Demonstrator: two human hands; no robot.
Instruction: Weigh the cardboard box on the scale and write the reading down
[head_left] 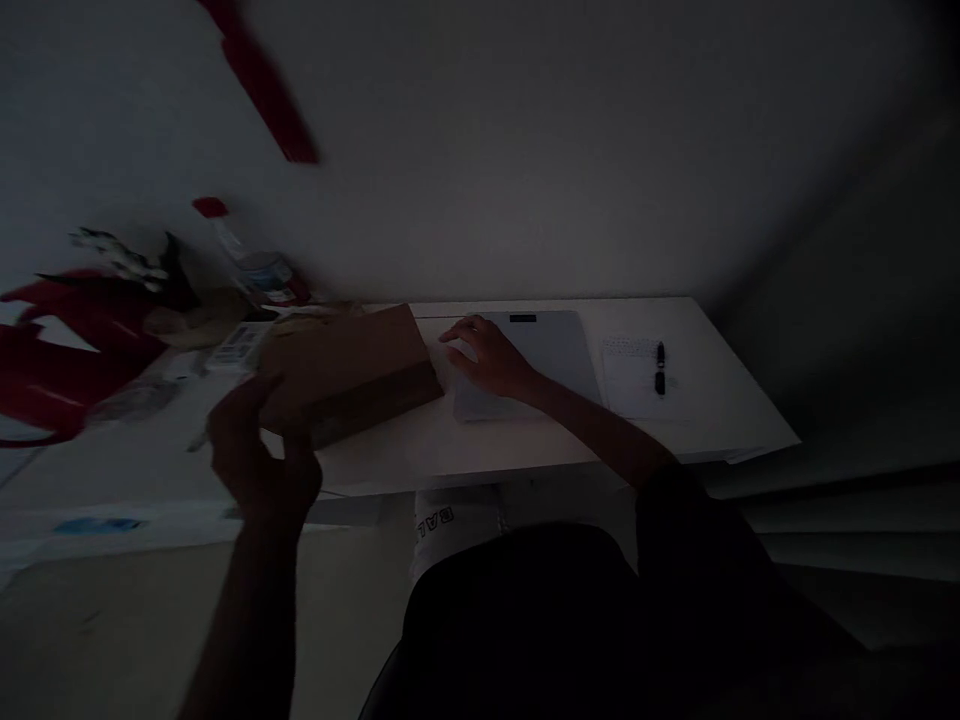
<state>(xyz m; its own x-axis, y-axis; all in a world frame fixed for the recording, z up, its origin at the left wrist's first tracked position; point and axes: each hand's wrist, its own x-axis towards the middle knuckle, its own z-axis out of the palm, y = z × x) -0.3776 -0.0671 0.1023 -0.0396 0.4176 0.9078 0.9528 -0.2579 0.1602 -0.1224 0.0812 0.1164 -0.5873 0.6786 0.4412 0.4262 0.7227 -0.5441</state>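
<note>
A brown cardboard box (352, 370) lies on the white desk, left of a flat light-grey slab (559, 350) that looks like a closed laptop with a small dark label. My left hand (259, 460) is at the box's near left end, thumb and fingers curved apart; whether it touches the cardboard is too dark to tell. Over the left part of the grey slab hovers or rests my right hand (491, 360), its fingers spread toward the box and nothing seen in them.
To the right, a notepad (630, 385) bears a black pen (660, 368). At the left stand a red watering can or jug (97, 340), a flowering plant (124, 262) and a clear container (266, 275) by the wall. The desk's right edge (750, 385) slants near a curtain-like dark surface.
</note>
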